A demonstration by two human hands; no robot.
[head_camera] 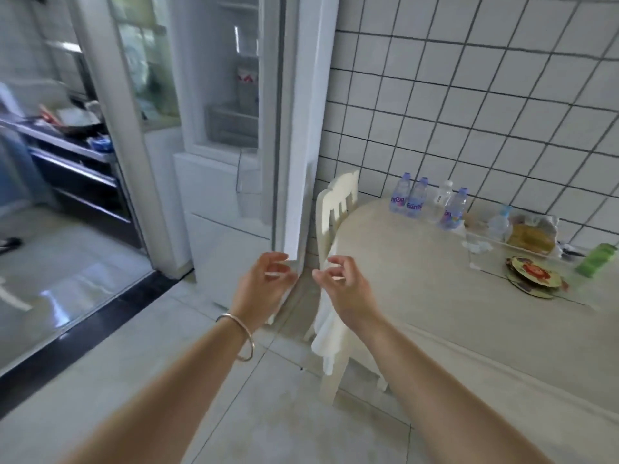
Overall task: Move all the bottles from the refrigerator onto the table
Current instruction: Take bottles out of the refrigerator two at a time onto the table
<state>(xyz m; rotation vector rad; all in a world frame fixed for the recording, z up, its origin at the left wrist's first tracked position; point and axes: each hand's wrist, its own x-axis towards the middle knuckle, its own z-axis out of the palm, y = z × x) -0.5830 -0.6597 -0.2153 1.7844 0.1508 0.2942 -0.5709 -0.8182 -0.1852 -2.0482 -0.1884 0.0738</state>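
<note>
Four bottles (427,204) stand in a tight row on the desk (418,279), back against the tiled wall (485,95), probably parked there to keep the nearer desk top free for more. One more bottle (247,83), with a red label, shows in the open fridge (234,128), upright in a door shelf, so the job looks unfinished. Both hands are raised between desk and fridge, holding nothing. The left hand (266,283) hangs by the lower corner of the fridge door, fingers loosely curled and released; the right hand (341,283) hovers beside it, over the chair (336,209), fingers also slack. That pose reads as a reach back toward the fridge.

Right of the row on the desk lie a smaller bottle (499,222), a food bag (532,234), patterned plates (532,276) and a green carton (596,259). Left of the fridge a doorway opens onto a kitchen counter (67,135); the floor is pale tile.
</note>
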